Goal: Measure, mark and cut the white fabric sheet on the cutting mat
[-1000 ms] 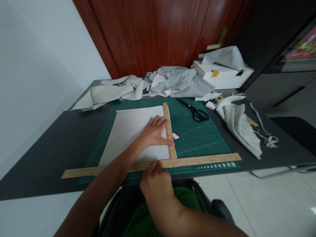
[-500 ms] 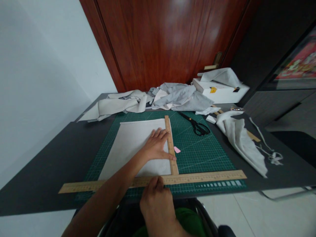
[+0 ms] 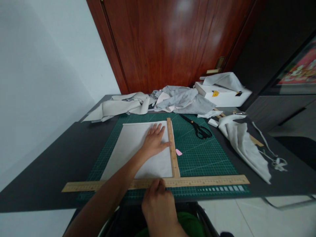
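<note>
- The short ruler (image 3: 174, 161) is lying just to the right of the left hand (image 3: 151, 143), along the right side of the white fabric (image 3: 128, 144); its long axis is running away from the person, its near end is meeting the long ruler (image 3: 209, 181) nearly squarely.
- The long ruler is stretching left to right along the fabric's near edge, over the green mat (image 3: 204, 161); the right hand (image 3: 159, 202) is sitting nearer to it, the left hand nearer to the short one.
- The left hand is resting palm down on the fabric, its fingers spreading and pointing away, its thumb reaching rightward onto the short ruler's edge; its forearm is slanting in from the lower left, crossing above the long ruler.
- The right hand is curling at the long ruler's near side, knuckles up, fingertips bunching by the wood; whether they are pinching anything, I cannot tell.
- The pink piece (image 3: 178, 152) is lying just right of the short ruler; the black scissors (image 3: 202, 132) are resting farther off.
</note>
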### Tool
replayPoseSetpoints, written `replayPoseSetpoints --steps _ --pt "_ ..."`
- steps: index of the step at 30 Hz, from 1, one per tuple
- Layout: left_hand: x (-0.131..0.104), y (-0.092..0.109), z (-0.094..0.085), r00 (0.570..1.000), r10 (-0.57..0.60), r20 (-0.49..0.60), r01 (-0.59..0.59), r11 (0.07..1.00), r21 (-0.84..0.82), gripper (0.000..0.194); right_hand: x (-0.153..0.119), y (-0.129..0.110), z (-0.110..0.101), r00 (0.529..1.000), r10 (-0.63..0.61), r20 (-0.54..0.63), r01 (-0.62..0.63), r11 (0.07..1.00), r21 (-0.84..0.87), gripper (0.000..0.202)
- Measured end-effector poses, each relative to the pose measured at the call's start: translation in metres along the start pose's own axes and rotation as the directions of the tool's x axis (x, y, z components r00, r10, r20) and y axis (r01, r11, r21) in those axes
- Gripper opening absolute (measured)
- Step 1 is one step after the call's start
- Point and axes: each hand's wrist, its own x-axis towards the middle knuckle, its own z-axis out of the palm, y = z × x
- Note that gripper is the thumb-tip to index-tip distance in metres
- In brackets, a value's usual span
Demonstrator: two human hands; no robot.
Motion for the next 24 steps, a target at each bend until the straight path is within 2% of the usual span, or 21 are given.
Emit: replayPoseSetpoints --steps 3,7,10,15,19,24 --pt "0.003 -0.016 -0.004 0.996 -0.078 -0.051 0.082 0.993 0.083 0.095 0.002 0.001 0.008 0.999 0.007 -0.042 -0.007 1.000 0.000 0.033" --pt "0.004 -0.039 -0.005 0.989 -0.150 0.012 0.148 0.982 0.120 0.093 0.005 0.002 0.020 0.995 -0.019 -0.099 0.017 1.000 -0.023 0.032" --pt "0.005 -0.051 -0.006 0.978 -0.200 0.056 0.190 0.971 0.143 0.091 0.005 0.003 0.021 0.994 -0.028 -0.103 0.024 0.999 -0.036 0.033" --pt "0.009 -0.061 -0.011 0.947 -0.311 0.079 0.294 0.940 0.175 0.095 0.003 0.002 0.013 0.999 -0.012 -0.035 0.011 0.999 -0.041 0.037" --pt "0.011 -0.066 -0.013 0.927 -0.368 0.067 0.352 0.919 0.180 0.098 0.003 0.002 0.012 0.995 -0.018 -0.098 0.016 1.000 -0.017 0.033" --pt "0.010 -0.068 -0.008 0.898 -0.440 -0.001 0.433 0.884 0.175 0.096 0.001 0.002 0.007 0.999 -0.002 -0.048 0.001 1.000 -0.020 0.035"
